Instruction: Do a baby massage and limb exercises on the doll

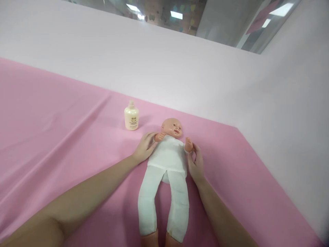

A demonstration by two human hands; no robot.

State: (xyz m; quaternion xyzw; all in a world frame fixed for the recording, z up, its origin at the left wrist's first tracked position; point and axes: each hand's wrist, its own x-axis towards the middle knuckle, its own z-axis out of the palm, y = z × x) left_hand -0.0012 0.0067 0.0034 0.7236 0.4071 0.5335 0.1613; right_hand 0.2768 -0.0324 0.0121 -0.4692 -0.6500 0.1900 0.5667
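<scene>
A baby doll [168,154] with a white cloth body and a bare plastic head lies on its back, its head toward the wall. My left hand [145,147] is closed around the doll's arm on the left, just below its small plastic hand. On the other side, my right hand [196,164] grips the doll's other arm, thumb and fingers around it near the wrist. Both doll hands point upward. The undersides of the doll's arms are hidden by my fingers. A cream lotion bottle [131,118] stands upright beyond my left hand, touched by neither hand.
The doll and bottle rest on a pink cloth [64,137] with creases at the left. Behind it rises a white wall [154,68], which also closes off the right side. A window [164,13] with reflected lights is set above the wall.
</scene>
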